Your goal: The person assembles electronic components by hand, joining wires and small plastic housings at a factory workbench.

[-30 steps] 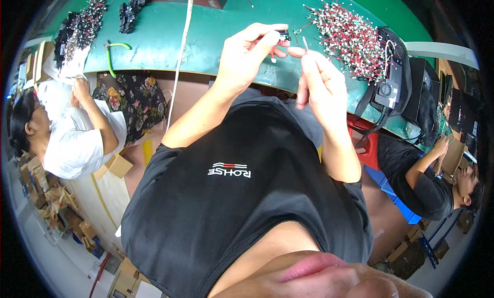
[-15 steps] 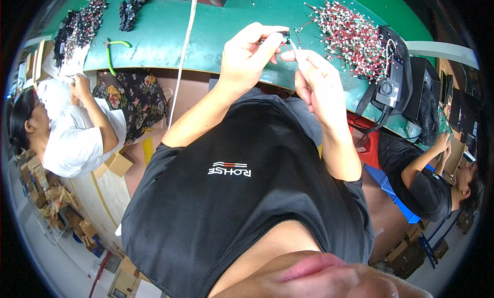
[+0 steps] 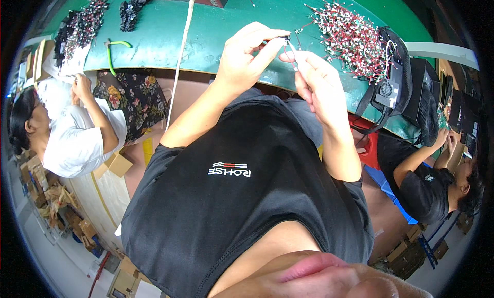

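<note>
Above the near edge of the green table [image 3: 206,46], my left hand [image 3: 244,56] pinches a small black part [image 3: 281,37] between thumb and fingers. My right hand [image 3: 317,79] is closed around a slim pale tool [image 3: 293,48]; its exact kind is too small to tell. The tool's tip meets the black part or lies just beside it. A thin red wire [image 3: 284,49] loops between the two hands. On the table right of my hands lies a big heap of short red and black wires with white connectors [image 3: 355,40].
A grey device [image 3: 387,92] and black bag [image 3: 402,66] sit beside the heap. Green-handled pliers [image 3: 109,56], black parts [image 3: 131,12] and another wire pile [image 3: 87,22] lie left. A pale cord [image 3: 184,46] crosses the table. Co-workers sit left [image 3: 82,138] and right [image 3: 427,187].
My left hand has tilted slightly and the black part with it; the tool tip stays close. The co-worker on the right has shifted arms and head a little.
</note>
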{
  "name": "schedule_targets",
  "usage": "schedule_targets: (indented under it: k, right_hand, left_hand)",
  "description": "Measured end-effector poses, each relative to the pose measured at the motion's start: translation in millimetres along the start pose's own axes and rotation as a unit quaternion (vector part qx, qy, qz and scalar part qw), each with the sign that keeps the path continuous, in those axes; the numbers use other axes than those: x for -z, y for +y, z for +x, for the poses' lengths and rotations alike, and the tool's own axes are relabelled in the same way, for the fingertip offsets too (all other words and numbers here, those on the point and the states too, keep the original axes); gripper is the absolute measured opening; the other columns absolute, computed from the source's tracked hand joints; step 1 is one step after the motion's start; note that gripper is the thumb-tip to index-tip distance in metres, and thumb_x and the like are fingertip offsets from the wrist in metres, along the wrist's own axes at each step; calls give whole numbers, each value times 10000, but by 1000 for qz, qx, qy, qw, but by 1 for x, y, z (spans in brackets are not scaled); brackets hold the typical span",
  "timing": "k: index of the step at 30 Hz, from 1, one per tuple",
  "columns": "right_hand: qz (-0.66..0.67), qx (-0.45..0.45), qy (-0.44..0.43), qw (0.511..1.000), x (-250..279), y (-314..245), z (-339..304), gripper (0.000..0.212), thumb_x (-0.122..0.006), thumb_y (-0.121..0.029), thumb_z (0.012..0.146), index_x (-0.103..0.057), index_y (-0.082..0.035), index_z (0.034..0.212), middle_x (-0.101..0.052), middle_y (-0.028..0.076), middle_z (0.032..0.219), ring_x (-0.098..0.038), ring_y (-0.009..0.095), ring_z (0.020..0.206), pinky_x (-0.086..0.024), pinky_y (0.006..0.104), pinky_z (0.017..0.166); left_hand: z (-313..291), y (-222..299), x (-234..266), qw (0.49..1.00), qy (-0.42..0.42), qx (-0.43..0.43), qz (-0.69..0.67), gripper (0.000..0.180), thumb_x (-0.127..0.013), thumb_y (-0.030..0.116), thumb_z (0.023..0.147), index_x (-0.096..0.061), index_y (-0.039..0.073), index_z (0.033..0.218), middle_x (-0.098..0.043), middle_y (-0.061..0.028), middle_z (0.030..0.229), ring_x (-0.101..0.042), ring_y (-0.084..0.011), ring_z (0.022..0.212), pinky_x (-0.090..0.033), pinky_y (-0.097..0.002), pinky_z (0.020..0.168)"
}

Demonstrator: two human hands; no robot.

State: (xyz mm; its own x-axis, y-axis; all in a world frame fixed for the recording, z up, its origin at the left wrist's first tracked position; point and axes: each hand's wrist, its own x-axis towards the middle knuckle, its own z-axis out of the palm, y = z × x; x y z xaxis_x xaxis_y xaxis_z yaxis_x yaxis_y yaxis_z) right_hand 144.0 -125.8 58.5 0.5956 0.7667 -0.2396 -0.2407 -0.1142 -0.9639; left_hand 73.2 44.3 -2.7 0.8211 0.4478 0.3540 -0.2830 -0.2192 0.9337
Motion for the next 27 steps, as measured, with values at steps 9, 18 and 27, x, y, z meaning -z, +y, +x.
schedule_targets:
  k: [9,18,27]
  right_hand:
    - [-348,135,109,921,-11,23,5,252,-552,-147,981,-640,-24,1182,-567,64,590,-561,155,471,-448,313,475]
    - [-672,193,186,691,-23,35,6,395,-602,-151,904,-539,-30,1275,-619,119,580,-627,283,445,-505,399,424]
    - [-192,127,162,959,7,10,-8,191,-529,-177,998,-613,-55,876,-454,-26,642,-370,59,571,-285,242,521]
  left_hand:
    - [-5,-5,-2,997,-28,44,-64,165,-631,14,943,-697,-16,1091,-620,-38,896,-599,-75,770,-486,-209,663]
    - [-4,-10,-9,988,-14,95,-122,176,-585,61,995,-670,-26,1122,-627,-24,891,-562,-55,734,-457,-191,651]
    - [3,5,2,971,46,103,-211,215,-565,65,1006,-647,-57,1163,-639,-69,863,-586,-116,721,-500,-246,687]
